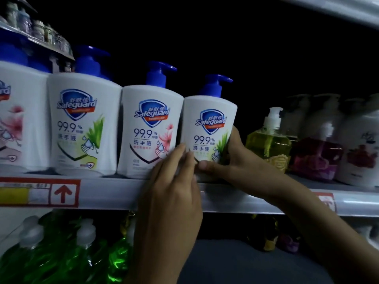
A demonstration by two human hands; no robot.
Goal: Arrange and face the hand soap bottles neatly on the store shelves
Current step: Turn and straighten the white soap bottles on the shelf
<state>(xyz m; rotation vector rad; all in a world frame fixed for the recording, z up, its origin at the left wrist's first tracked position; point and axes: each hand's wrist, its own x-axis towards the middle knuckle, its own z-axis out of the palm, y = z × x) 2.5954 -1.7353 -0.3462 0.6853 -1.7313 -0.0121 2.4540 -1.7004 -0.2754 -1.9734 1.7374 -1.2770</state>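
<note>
Right hand (231, 158) wraps the lower right side of the rightmost Safeguard bottle (209, 128), thumb across its front base; left hand (174, 181) lies flat, fingers together, fingertips touching the bottle's lower left; bottle upright at the shelf edge (114, 193), label forward, touching the pink-flower Safeguard bottle (149, 130) on its left; yellow soap bottle (268, 140) just beside on the right, set further back.
</note>
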